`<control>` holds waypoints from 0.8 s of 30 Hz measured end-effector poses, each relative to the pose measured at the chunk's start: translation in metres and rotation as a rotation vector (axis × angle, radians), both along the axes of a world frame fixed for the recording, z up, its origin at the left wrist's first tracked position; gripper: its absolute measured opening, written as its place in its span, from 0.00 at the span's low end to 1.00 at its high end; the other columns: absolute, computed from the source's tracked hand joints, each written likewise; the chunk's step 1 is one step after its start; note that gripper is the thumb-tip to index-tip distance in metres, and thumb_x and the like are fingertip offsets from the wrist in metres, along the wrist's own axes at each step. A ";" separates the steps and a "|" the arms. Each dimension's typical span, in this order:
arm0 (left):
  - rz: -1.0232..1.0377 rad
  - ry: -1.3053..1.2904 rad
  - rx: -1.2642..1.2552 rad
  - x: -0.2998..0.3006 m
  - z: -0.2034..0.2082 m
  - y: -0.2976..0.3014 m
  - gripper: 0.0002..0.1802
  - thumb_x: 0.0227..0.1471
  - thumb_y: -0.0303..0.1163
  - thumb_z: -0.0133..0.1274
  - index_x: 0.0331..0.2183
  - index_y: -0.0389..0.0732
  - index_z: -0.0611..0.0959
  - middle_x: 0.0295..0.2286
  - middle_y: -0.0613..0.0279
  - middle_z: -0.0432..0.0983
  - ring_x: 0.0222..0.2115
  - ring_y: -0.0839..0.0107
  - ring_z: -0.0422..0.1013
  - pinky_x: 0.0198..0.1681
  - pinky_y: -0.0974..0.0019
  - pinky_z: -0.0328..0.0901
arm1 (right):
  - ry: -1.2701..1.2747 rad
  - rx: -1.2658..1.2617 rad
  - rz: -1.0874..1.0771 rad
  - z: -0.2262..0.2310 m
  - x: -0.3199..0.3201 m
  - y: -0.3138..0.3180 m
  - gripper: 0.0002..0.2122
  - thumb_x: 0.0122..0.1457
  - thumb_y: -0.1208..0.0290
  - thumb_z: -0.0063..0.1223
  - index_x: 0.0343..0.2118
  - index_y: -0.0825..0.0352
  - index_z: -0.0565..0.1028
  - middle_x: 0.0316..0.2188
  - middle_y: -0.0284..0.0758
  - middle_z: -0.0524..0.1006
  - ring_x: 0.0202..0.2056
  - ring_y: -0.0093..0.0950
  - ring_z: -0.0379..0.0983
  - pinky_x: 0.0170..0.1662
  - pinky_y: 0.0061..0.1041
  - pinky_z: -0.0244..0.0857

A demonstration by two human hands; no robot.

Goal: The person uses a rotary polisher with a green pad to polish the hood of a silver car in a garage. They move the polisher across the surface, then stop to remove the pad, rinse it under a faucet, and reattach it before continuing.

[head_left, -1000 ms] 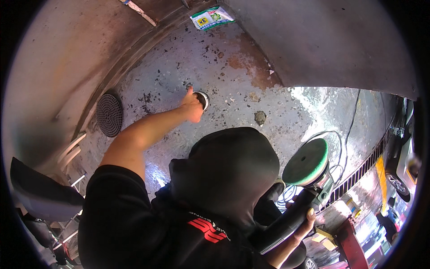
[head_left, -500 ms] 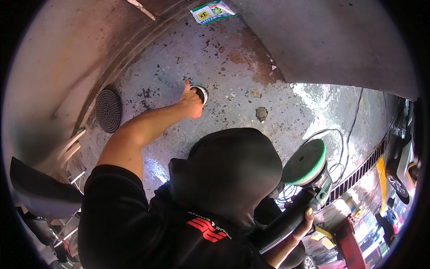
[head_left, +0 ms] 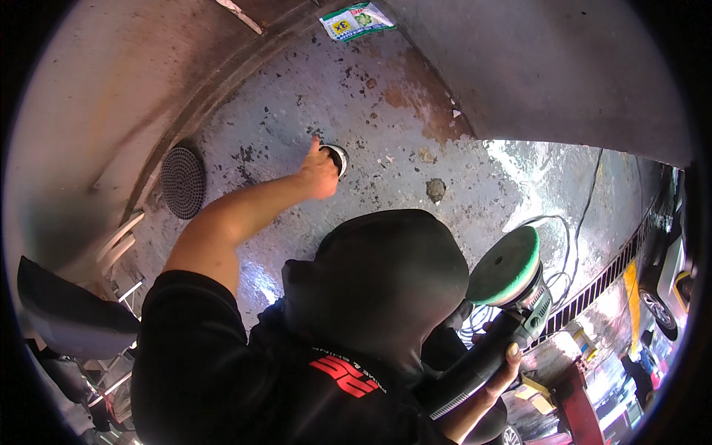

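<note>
My left hand (head_left: 319,172) reaches far out over the wet concrete floor and closes around a small round container (head_left: 339,157) with a white rim and dark middle; the forefinger sticks up. My right hand (head_left: 509,365), low at the right, grips the black handle of a polishing machine (head_left: 495,348). Its round green foam pad (head_left: 506,265) faces upward. My dark hood (head_left: 386,285) and black shirt fill the lower middle and hide the rest of my body.
A black round grid disc (head_left: 183,182) lies on the floor at the left. A green and white sachet (head_left: 357,20) lies at the top, a small stone (head_left: 436,189) near the middle. A cable (head_left: 586,208) runs over the wet floor toward a drain grate (head_left: 601,285). A car (head_left: 667,274) stands at the right.
My left hand stays on the round container, shifted only slightly. The polishing machine in my right hand has barely moved.
</note>
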State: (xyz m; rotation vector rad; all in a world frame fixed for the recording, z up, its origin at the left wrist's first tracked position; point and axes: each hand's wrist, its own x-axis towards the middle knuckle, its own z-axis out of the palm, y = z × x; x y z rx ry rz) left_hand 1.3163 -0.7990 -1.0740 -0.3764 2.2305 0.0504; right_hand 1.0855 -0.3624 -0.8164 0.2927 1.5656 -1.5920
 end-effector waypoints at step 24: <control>-0.347 0.052 0.068 0.005 0.024 -0.009 0.21 0.56 0.40 0.51 0.42 0.39 0.92 0.46 0.54 0.85 0.51 0.56 0.76 0.70 0.30 0.46 | -0.015 0.025 -0.010 0.001 0.003 -0.010 0.36 0.59 0.51 0.65 0.63 0.71 0.68 0.46 0.47 0.82 0.39 0.39 0.84 0.43 0.35 0.82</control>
